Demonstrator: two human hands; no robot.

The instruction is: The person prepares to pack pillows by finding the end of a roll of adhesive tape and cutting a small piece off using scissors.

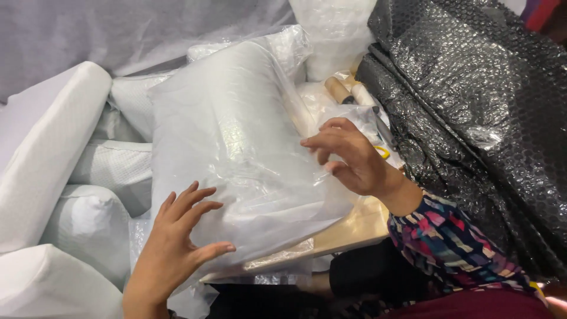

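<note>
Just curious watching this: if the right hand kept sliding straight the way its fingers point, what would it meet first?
The right hand points leftward with its fingertips already at the clear plastic-wrapped bundle, so it would likely press into that wrap at once. Depth is hard to judge.

— What do we have under our hands?
— A pillow point(236, 153) in thin clear plastic, faintly glossy and creased.
— And around it?
— We see matt white foam rolls point(47, 153), smooth, some finely textured. The bubble wrap point(472, 100) is black plastic, shiny and bumpy.
— The counter point(354, 227)?
— Pale wood, smooth. Our sleeve point(455, 242) is patterned cloth.
</note>
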